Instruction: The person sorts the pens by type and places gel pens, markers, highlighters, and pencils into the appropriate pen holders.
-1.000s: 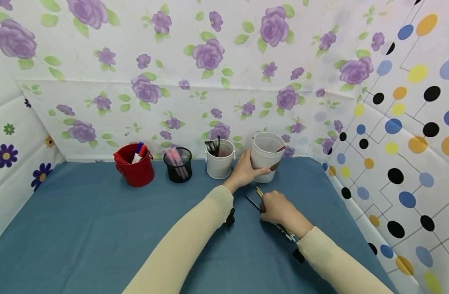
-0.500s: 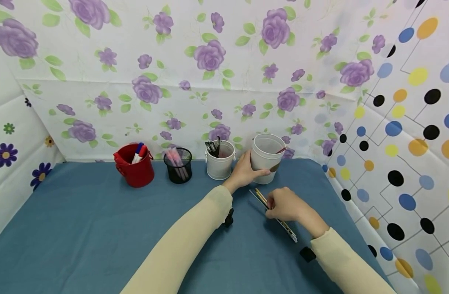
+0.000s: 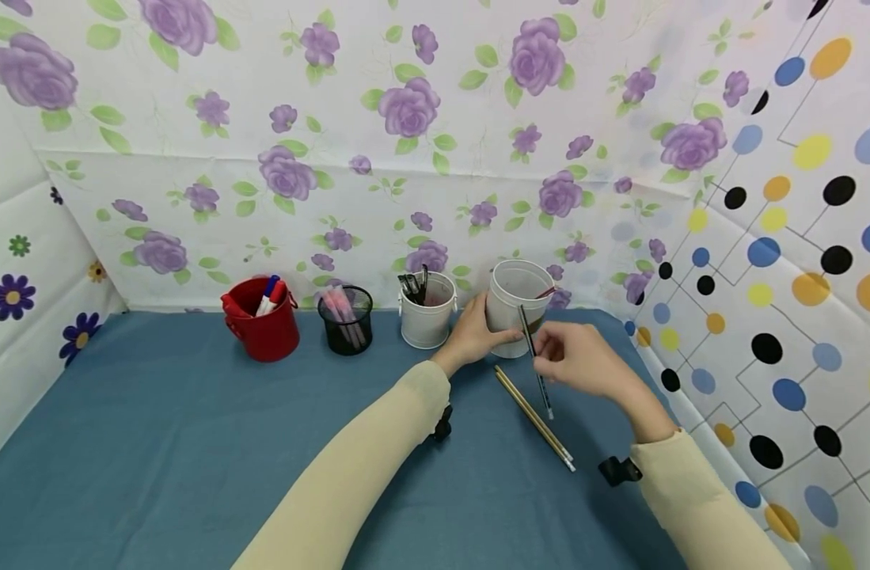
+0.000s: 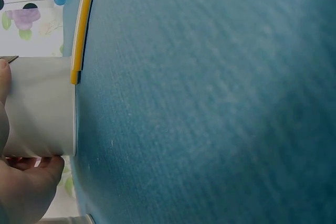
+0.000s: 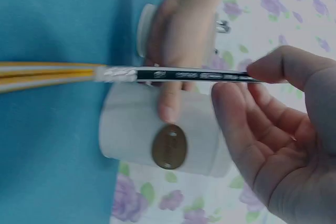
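Observation:
My left hand (image 3: 472,336) grips the larger white bucket (image 3: 503,313), its thumb on the front and its fingers along the side. A reddish pencil (image 3: 546,291) leans inside that bucket. Between thumb and fingertips my right hand (image 3: 577,356) pinches a black pencil (image 3: 542,388), raised and tilted in front of the bucket. In the right wrist view, silver lettering shows on the black pencil (image 5: 194,75), and a brown oval tag (image 5: 169,147) marks the bucket. Two yellow pencils (image 3: 530,413) lie side by side on the blue cloth below the right hand.
Left of the gripped bucket stands a smaller white pail (image 3: 423,321) of black pens. Further left are a black mesh cup (image 3: 349,336) with pink pens and a red bucket (image 3: 267,340) with markers. A flowered cloth wall (image 3: 363,198) rises behind them.
My right hand has lifted the black pencil off the cloth, up and away from the yellow pencils, and tilted it upright near the bucket. The left hand keeps its place on the bucket.

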Demonstrator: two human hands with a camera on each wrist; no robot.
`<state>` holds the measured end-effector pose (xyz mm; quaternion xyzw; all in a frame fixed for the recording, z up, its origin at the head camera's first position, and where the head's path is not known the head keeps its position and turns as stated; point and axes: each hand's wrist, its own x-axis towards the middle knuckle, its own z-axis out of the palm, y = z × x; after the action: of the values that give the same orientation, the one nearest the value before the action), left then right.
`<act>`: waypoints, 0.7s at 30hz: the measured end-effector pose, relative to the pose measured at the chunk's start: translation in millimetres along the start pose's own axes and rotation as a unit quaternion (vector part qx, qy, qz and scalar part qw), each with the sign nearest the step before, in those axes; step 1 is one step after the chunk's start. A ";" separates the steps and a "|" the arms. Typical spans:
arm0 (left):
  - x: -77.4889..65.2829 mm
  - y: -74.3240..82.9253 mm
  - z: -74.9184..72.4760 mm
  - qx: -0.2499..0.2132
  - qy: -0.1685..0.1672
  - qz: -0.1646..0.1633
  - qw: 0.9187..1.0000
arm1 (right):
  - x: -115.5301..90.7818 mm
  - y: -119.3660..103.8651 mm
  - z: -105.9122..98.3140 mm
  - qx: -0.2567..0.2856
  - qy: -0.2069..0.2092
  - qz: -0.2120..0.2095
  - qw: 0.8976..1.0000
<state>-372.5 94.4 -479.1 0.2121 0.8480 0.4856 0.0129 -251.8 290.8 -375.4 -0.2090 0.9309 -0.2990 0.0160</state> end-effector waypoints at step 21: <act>-1.4 -1.8 -1.3 -0.003 -0.013 -0.006 1.000 | 57.2 -28.1 -60.6 0.055 0.324 0.000 0.945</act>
<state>-372.1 92.1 -480.2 0.2134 0.8474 0.4855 0.0269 -302.7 280.7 -304.4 -0.0998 0.8681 -0.4011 -0.2750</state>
